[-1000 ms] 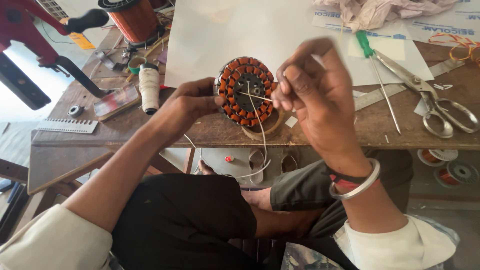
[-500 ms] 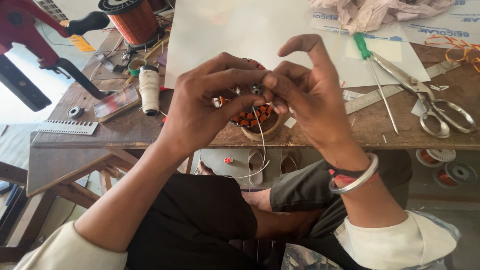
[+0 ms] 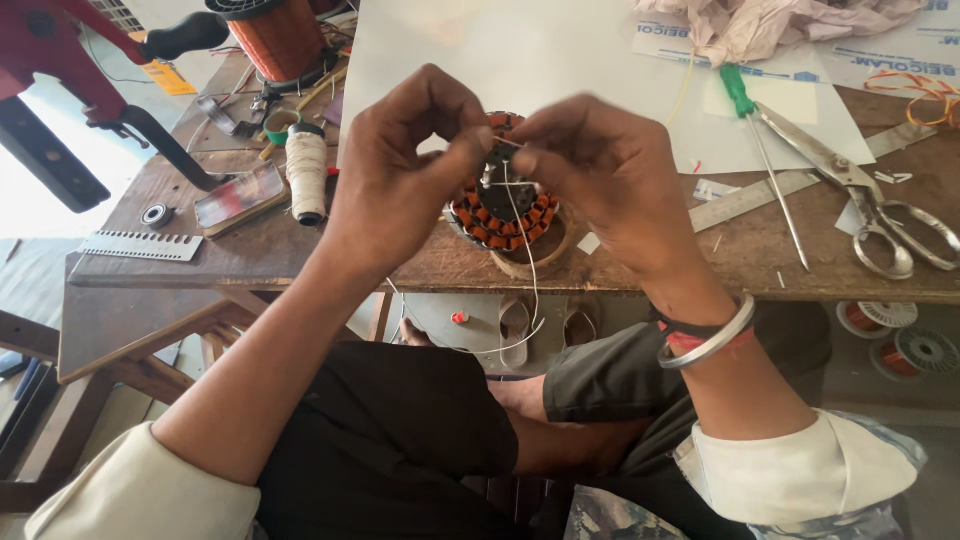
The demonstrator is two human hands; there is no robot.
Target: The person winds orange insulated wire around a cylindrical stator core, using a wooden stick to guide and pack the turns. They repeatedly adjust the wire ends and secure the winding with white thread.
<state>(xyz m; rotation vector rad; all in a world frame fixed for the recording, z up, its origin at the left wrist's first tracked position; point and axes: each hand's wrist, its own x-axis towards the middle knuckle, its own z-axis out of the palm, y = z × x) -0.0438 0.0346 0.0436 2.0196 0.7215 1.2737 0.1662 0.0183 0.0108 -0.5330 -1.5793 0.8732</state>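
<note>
Hands meet over a round motor stator (image 3: 500, 222) ringed with copper-orange coils, which sits at the near edge of the wooden table (image 3: 300, 262) on a pale ring. Left hand (image 3: 405, 165) and right hand (image 3: 600, 170) both have fingers pinched tight, tips almost touching, on a thin white thread (image 3: 528, 270) that runs down across the stator and hangs below the table edge. Versus half a second ago: left hand has shifted off the stator face, so more of the lower coils show now; a full second ago it gripped the stator's left side with the face fully exposed. Right hand stays pinched in much the same spot. Upper half of the stator is hidden behind both hands; cannot tell exactly where the thread ties in. Fingertips are motion-blurred. Nearby: white thread spool (image 3: 307, 172) to the left, green-handled screwdriver (image 3: 765, 160), scissors (image 3: 870, 205) and steel ruler (image 3: 760, 195) to the right. Copper wire reel (image 3: 280, 35) is cut off at the top edge.
</note>
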